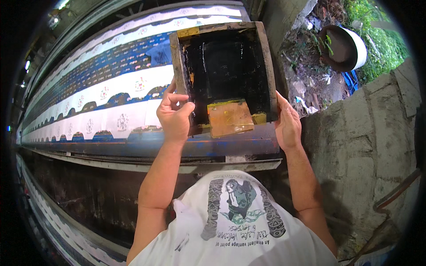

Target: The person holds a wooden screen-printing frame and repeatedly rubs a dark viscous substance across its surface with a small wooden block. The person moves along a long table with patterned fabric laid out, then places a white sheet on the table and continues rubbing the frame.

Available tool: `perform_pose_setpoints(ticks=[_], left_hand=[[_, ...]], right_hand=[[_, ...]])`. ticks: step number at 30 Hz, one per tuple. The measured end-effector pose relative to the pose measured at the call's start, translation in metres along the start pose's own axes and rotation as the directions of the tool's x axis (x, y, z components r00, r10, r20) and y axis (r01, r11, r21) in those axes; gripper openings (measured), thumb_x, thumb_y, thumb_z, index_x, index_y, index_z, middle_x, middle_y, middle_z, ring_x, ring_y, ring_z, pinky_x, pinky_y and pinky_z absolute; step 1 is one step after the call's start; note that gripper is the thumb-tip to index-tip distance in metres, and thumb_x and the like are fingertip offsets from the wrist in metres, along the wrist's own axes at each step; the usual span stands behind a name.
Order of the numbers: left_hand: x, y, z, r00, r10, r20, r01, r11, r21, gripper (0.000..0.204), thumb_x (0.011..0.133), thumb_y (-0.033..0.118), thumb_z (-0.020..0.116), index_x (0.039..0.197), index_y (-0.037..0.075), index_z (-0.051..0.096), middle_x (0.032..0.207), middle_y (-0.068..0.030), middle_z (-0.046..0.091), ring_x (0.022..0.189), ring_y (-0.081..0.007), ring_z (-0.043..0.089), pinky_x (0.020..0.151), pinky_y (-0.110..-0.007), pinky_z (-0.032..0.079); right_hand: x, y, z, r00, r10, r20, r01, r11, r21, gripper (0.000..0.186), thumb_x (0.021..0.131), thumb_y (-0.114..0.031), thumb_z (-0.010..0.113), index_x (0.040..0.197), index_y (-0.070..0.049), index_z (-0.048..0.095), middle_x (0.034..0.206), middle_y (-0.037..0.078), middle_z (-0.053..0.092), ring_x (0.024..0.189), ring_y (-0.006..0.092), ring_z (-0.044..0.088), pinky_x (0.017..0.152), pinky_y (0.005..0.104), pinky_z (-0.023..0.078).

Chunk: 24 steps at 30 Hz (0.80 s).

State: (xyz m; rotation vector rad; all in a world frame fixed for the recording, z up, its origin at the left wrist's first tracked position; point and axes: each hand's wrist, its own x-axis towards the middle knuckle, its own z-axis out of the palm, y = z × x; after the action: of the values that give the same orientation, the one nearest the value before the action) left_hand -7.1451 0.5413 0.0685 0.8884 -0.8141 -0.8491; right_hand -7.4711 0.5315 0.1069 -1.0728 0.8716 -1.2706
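A wooden screen-printing frame [265, 64] is between my two hands, its inside coated with wet-looking black ink. My left hand [174, 119] grips its left side near the bottom corner, the thumb over the front and some fingers behind the edge. On the lower right side, my right hand [288, 123] holds the frame, its fingers partly hidden by the wood. A squarish, amber-coloured squeegee blade [230, 119] leans over the frame's lower edge, stained with ink and yellow along its top. Neither hand touches the blade.
A long printing table [151, 148] runs left, bearing rows of white fabric pieces [104, 119] with printed figures and dark scalloped gaps. To the right stands a concrete block wall [350, 133]. Beyond it are rubble, plants and a round white basin [360, 48].
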Motion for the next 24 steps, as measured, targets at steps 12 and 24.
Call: perform_pose_setpoints(ticks=[12,24], left_hand=[[0.01,0.009,0.036,0.992,-0.044,0.118,-0.002,0.93,0.368,0.017,0.083,-0.001,0.078,0.1,0.002,0.076,0.126,-0.0114,0.08,0.089,-0.0103,0.068,0.084,-0.031,0.057],[-0.103,-0.091,-0.043,0.981,-0.194,0.022,0.167,0.89,0.424,0.013,0.081,-0.008,0.075,0.085,0.004,0.076,0.151,-0.0239,0.064,0.149,-0.0317,0.06,0.114,-0.036,0.048]], right_hand=[[-0.019,0.004,-0.037,0.996,-0.076,-0.053,0.064,0.978,-0.2,0.055,0.112,0.001,0.058,0.166,0.006,0.051,0.155,0.009,0.063,0.135,0.0133,0.061,0.12,0.0295,0.044],[-0.088,0.1,-0.081,0.937,0.325,-0.127,-0.333,0.725,-0.603,0.056,0.1,0.017,0.064,0.154,0.003,0.064,0.137,0.009,0.074,0.125,0.0177,0.068,0.113,0.0322,0.052]])
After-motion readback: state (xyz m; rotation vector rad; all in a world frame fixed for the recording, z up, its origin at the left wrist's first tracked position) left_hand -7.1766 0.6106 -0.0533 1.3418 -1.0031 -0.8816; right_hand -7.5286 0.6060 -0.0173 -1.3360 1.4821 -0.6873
